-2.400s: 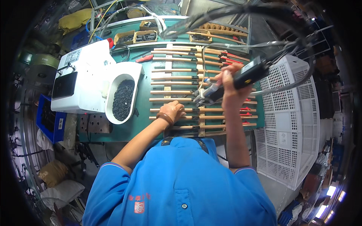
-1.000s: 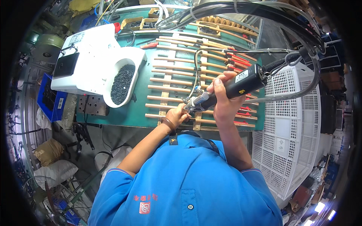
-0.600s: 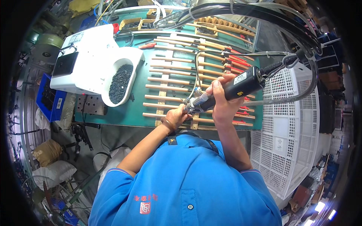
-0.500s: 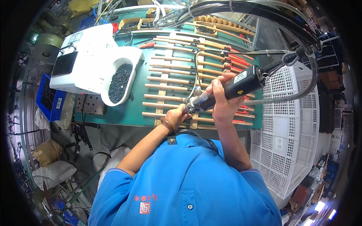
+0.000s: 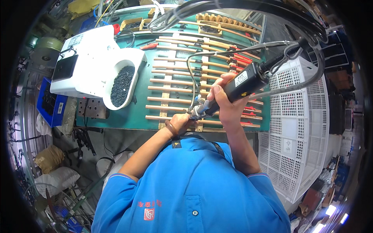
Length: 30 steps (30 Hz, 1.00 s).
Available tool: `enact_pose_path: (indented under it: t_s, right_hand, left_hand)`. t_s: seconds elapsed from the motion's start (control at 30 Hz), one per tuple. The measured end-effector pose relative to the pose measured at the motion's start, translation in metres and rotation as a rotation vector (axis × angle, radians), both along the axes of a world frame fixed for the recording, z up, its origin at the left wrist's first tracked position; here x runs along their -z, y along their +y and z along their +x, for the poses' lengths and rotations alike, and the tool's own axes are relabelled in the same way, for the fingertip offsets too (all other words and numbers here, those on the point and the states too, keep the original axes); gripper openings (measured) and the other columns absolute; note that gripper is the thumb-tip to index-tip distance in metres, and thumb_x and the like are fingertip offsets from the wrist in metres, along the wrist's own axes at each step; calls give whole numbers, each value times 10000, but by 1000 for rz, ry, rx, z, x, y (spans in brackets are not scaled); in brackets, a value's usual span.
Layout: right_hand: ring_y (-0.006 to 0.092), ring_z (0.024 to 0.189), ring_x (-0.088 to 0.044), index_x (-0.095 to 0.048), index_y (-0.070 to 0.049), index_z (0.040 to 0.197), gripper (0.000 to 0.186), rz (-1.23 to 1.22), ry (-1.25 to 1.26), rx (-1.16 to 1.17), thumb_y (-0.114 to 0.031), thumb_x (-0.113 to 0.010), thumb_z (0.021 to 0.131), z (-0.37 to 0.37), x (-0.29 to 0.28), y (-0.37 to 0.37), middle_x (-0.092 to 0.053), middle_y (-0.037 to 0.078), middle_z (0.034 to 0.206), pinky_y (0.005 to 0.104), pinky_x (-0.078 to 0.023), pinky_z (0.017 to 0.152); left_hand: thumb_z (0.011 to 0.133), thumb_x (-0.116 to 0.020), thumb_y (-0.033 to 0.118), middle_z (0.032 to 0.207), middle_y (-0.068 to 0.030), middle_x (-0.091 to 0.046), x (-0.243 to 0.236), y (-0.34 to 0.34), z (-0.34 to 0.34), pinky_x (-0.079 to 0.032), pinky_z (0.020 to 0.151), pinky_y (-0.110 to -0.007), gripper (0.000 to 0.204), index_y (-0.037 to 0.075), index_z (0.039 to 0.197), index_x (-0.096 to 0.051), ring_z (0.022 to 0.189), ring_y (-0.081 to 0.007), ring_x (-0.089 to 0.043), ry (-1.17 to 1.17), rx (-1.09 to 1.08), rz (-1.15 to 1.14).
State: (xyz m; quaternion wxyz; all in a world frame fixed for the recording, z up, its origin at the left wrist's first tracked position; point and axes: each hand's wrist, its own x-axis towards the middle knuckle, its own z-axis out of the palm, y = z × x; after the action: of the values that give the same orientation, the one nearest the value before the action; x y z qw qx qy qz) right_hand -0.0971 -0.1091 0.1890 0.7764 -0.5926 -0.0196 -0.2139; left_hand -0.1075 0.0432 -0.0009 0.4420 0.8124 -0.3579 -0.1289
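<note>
My right hand (image 5: 232,101) is wrapped round the black body of an electric screwdriver (image 5: 246,82), which slants down to the left. Its metal nose (image 5: 201,110) ends beside my left hand (image 5: 180,123). That hand is closed at the near end of the row of wooden sticks (image 5: 173,99); the fingertips and whatever they grip are hidden. The sticks lie side by side across two wooden rails (image 5: 164,104), with small black pieces along their middle and red pieces (image 5: 248,115) toward their right ends.
On the left stands a white screw feeder (image 5: 83,72) with a bowl of dark screws (image 5: 123,83). A blue bin (image 5: 51,101) sits beyond it. White perforated crates (image 5: 289,128) are stacked right of the green table (image 5: 128,123). Thick cables (image 5: 268,11) hang overhead.
The screwdriver and my right hand have shifted slightly left and down. The thin hose loop has swung left. My left hand stays by the nose.
</note>
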Motion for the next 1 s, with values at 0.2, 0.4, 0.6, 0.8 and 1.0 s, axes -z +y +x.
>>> enact_pose_path:
  t_s: [0.2, 0.4, 0.6, 0.8, 1.0]
  right_hand:
    - [117, 632, -591, -464, 4, 1071, 314, -2, -64, 160, 99, -567, 790, 12, 9, -8, -570, 67, 806, 262, -530, 591]
    - [116, 639, -587, -457, 1, 1075, 321, 25, -33, 201, 99, -572, 792, 13, 8, -4, -559, 62, 813, 266, -526, 596]
    - [110, 650, -580, -449, -5, 1057, 304, -34, -21, 195, 113, -563, 801, 11, 23, 11, -555, 61, 831, 254, -520, 600]
    - [108, 666, -579, -447, 1, 1061, 303, -17, -11, 205, 119, -555, 804, 2, 36, 17, -558, 69, 850, 244, -514, 612]
    - [109, 668, -578, -444, 2, 1074, 322, -28, -20, 225, 127, -555, 799, 0, 32, 17, -556, 69, 855, 248, -515, 612]
  left_hand:
    - [684, -783, 282, 942, -71, -664, -20, 2, 15, -508, 600, -352, 595, 103, 1186, -519, 606, -221, -621, -1, -152, -69]
    - [659, -762, 250, 962, -12, -606, -11, 10, 25, -482, 699, -349, 336, 157, 960, -644, 891, -220, -588, -373, -181, 108]
    - [603, -772, 208, 883, -25, -562, 12, -4, 31, -423, 741, -383, 258, 124, 797, -624, 865, -243, -544, -373, -155, 88]
    - [600, -771, 204, 852, -43, -554, 10, -2, 30, -405, 748, -395, 248, 109, 767, -613, 850, -258, -531, -363, -164, 84]
    - [591, -776, 178, 891, -20, -565, 11, -2, 29, -402, 770, -388, 258, 120, 776, -607, 888, -241, -538, -336, -170, 84]
